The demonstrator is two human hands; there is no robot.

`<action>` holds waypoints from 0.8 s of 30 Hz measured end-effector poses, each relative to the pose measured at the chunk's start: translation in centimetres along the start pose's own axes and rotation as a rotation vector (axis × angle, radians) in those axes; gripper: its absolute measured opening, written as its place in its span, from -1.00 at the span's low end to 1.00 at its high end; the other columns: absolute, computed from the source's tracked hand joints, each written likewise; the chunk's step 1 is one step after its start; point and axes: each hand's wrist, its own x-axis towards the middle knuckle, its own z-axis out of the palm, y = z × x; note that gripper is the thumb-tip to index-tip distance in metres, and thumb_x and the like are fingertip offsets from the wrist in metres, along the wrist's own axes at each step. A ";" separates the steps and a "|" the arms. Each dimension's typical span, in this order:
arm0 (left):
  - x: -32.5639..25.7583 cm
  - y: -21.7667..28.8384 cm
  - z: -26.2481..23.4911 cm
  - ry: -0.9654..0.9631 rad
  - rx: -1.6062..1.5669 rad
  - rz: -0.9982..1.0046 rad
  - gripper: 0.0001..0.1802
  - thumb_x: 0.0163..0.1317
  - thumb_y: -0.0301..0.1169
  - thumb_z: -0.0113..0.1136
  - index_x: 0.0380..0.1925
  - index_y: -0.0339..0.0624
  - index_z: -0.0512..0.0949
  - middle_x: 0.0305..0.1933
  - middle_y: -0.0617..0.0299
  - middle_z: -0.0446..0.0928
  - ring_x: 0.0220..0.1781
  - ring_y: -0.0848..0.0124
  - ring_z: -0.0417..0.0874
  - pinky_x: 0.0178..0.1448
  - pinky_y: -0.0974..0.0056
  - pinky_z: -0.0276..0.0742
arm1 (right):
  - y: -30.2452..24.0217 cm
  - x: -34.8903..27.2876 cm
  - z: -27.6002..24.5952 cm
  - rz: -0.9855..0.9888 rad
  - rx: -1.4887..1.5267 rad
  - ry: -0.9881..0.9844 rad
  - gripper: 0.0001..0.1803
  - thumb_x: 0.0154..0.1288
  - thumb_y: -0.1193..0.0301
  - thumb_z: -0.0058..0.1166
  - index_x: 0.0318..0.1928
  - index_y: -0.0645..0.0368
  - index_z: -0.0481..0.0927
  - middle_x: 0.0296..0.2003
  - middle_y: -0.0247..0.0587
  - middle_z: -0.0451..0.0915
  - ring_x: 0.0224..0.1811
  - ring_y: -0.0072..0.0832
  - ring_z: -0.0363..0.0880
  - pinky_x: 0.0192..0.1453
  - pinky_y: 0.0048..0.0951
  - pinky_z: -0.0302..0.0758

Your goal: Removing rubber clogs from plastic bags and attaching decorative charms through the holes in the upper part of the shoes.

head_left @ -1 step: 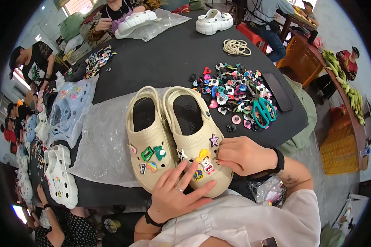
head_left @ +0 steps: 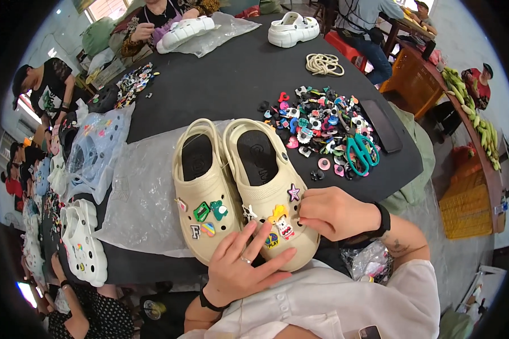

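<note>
A pair of beige clogs sits in front of me, toes toward me, the left clog (head_left: 201, 186) beside the right clog (head_left: 260, 198). Colourful shoe charms are fixed in both toe parts, among them a purple star charm (head_left: 293, 192) and a yellow-topped figure charm (head_left: 283, 220) on the right clog. My left hand (head_left: 246, 265) lies with spread fingers across the right clog's toe, holding nothing. At that clog's outer side my right hand (head_left: 331, 214) is closed in a pinch against the surface. Whatever its fingertips hold is hidden.
Beyond my right hand lies a heap of loose charms (head_left: 322, 121) with green-handled scissors (head_left: 362, 153) and a dark phone (head_left: 382, 125). Clear plastic bags (head_left: 141, 192) spread left of the clogs. White clogs (head_left: 83, 243) stand at left. Across the table a person holds a white clog (head_left: 185, 33).
</note>
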 end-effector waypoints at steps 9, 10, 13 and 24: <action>-0.4 0.2 0.0 -0.014 0.059 -0.014 -0.50 0.09 0.21 0.25 0.07 0.56 0.60 0.27 0.19 0.50 0.26 0.28 0.51 0.10 0.29 0.43 | -0.9 -1.2 -0.7 0.495 0.442 0.116 -0.84 0.49 0.44 -0.09 -0.27 0.26 0.42 -0.60 -0.21 0.38 -0.62 -0.48 0.30 -0.47 -0.41 0.32; -0.4 0.2 0.0 -0.008 0.066 -0.012 -0.50 0.09 0.21 0.26 0.07 0.55 0.61 0.27 0.19 0.51 0.26 0.28 0.52 0.10 0.30 0.43 | -1.0 -1.4 -1.0 0.538 0.336 0.170 -0.84 0.48 0.45 -0.08 -0.29 0.26 0.42 -0.60 -0.20 0.37 -0.61 -0.46 0.31 -0.48 -0.40 0.32; -0.5 0.2 0.2 0.008 0.059 -0.017 -0.49 0.09 0.21 0.25 0.07 0.51 0.62 0.26 0.19 0.51 0.25 0.28 0.53 0.10 0.31 0.43 | -0.6 -2.3 -1.9 0.626 -0.108 0.332 -0.86 0.39 0.51 0.01 -0.34 0.28 0.41 -0.57 -0.08 0.39 -0.56 -0.20 0.40 -0.46 -0.29 0.33; -0.5 0.1 0.3 0.031 0.042 -0.011 -0.39 -0.06 0.23 0.36 0.02 0.37 0.64 0.23 0.12 0.54 0.20 0.22 0.57 0.14 0.23 0.40 | -1.2 -4.4 -0.2 0.684 -0.367 0.455 -0.85 0.23 0.52 0.19 -0.40 0.23 0.47 -0.57 -0.12 0.46 -0.55 -0.21 0.49 -0.47 -0.28 0.38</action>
